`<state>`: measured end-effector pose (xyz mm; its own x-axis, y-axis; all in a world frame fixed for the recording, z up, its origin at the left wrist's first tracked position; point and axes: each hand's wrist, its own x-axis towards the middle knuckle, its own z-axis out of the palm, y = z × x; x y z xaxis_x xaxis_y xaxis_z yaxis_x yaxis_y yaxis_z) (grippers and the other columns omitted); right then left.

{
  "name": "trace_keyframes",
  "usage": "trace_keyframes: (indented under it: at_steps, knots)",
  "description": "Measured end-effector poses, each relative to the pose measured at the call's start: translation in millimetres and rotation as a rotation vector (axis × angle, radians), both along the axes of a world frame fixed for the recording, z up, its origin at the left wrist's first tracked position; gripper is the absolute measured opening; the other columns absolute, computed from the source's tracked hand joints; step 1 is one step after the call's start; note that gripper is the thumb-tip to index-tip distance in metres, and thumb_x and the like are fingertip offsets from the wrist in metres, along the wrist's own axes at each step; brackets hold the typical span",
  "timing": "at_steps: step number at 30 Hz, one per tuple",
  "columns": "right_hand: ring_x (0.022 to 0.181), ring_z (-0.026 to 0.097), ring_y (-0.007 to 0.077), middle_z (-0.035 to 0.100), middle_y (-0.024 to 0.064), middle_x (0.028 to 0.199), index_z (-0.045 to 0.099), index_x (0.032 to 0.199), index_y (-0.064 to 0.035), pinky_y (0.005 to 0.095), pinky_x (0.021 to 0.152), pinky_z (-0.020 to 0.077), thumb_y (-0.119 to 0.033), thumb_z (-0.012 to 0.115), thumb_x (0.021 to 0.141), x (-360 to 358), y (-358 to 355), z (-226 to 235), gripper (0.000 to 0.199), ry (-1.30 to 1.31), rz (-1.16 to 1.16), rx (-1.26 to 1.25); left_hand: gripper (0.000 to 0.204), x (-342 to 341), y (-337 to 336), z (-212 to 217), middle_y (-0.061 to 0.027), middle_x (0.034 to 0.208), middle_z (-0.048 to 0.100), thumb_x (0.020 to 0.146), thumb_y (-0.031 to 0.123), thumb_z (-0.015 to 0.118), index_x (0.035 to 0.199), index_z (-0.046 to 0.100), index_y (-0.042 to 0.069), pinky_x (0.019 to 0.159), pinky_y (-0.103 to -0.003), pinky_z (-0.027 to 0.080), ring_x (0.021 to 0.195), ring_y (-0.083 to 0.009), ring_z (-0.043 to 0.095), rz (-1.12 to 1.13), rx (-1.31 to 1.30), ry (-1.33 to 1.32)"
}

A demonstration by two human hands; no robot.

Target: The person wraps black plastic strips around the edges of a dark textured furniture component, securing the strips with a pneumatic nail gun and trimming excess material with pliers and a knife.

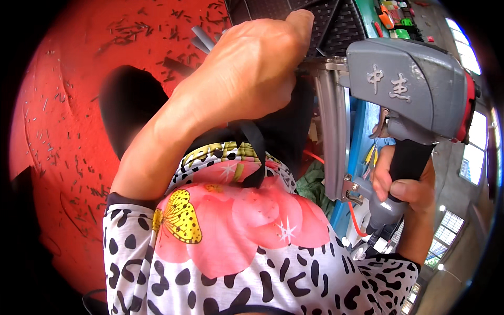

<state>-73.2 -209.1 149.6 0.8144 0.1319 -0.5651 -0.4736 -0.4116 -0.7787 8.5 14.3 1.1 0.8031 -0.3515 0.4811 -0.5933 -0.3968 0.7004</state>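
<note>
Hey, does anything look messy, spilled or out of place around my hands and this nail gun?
Yes: the red floor is littered with small dark scraps, scattered loosely. Otherwise the right hand grips the grey nail gun normally, and the left hand presses the dark woven piece.

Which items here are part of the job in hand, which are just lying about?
In use:
- grey nail gun, gripped by the right hand
- black woven panel, pressed by the left hand
- black strap under that hand

Lying about:
- small scraps on the red floor
- tools on the green bench
</note>
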Motion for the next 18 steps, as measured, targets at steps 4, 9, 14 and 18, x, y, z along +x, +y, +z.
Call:
trace_keyframes:
  at_steps: [4,9,14,18]
  knots:
    - [0.053,0.057,0.0158,0.054,0.0074,0.065,0.053,0.100,0.0064,0.0283,0.051,0.0478,-0.004,0.065,0.060,-2,-9,5,0.043,0.020,-0.032,-0.015,0.062,0,0,5,-0.0253,0.072,0.060,0.068,-0.006,0.059,0.123,0.032,-0.015,0.064,-0.048,0.048,0.072,-0.0466,0.059,-0.155,0.028,0.169]
    - [0.048,0.054,0.0161,0.051,0.0073,0.056,0.051,0.066,-0.0002,0.0266,0.050,0.0415,-0.021,0.071,0.062,2,-10,-1,0.029,0.020,0.079,-0.142,0.060,-7,-4,15,-0.0263,0.078,0.061,0.067,-0.006,0.061,0.120,0.035,-0.014,0.068,-0.045,0.049,0.080,-0.0453,0.060,-0.137,-0.164,0.094]
    - [0.055,0.056,0.0152,0.055,0.0078,0.063,0.054,0.073,0.0002,0.0263,0.054,0.0443,-0.015,0.068,0.064,2,-17,-10,0.023,-0.006,0.056,0.038,0.052,4,-12,-2,-0.0248,0.086,0.062,0.066,-0.003,0.059,0.115,0.044,-0.011,0.072,-0.044,0.049,0.085,-0.0419,0.061,-0.037,-0.145,0.204]
    - [0.051,0.053,0.0153,0.052,0.0067,0.062,0.052,0.073,0.0006,0.0284,0.058,0.0442,-0.030,0.072,0.067,-5,-46,-22,0.037,-0.281,-0.021,0.046,0.055,8,-10,-13,-0.0209,0.085,0.066,0.066,-0.002,0.060,0.119,0.049,-0.008,0.074,-0.041,0.050,0.086,-0.0380,0.063,0.035,-0.136,0.062]
